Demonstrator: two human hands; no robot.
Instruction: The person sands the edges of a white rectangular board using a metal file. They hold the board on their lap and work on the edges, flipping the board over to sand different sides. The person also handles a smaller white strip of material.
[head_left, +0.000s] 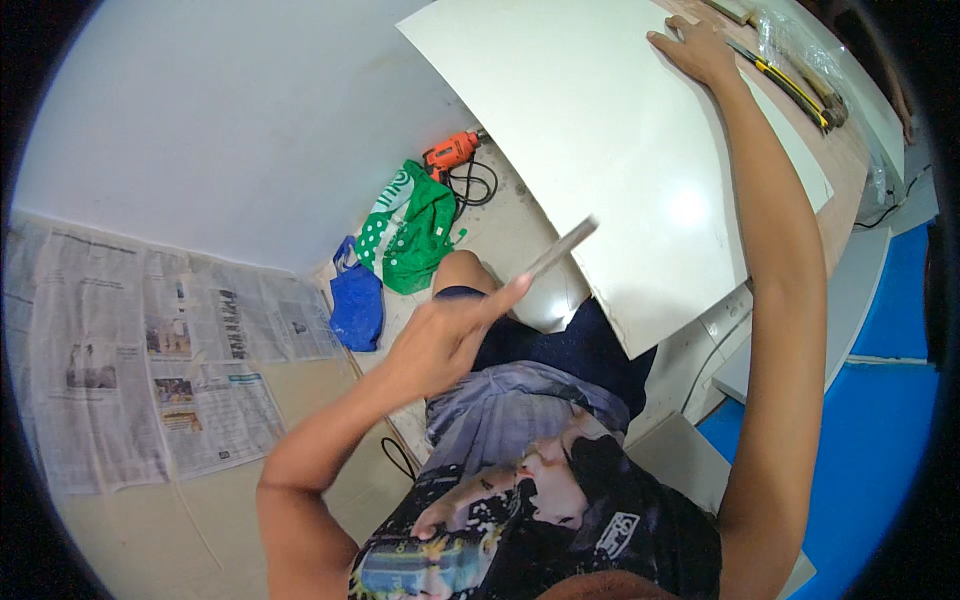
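My left hand (442, 341) grips a narrow, flat grey tool (562, 244) that looks like a file, blurred by motion. Its far end is over the edge of a large white laminate sheet (600, 127); whether they touch, I cannot tell. Along its near edge and corner the sheet looks rough and chipped, and that corner reaches over my lap. My right hand (697, 51) rests on the sheet's far right part, fingers spread and holding nothing. Just beyond it, a yellow-and-black snap-off cutter (784, 84) lies on the wooden work surface (844, 217).
A hammer (834, 105) lies beside clear plastic wrap (787, 37). On the floor by the wall are an orange corded drill (451, 152), a green bag (412, 225) and a blue bag (357, 304). Newspaper sheets (105, 330) spread at left. Blue panels (862, 442) lie at right.
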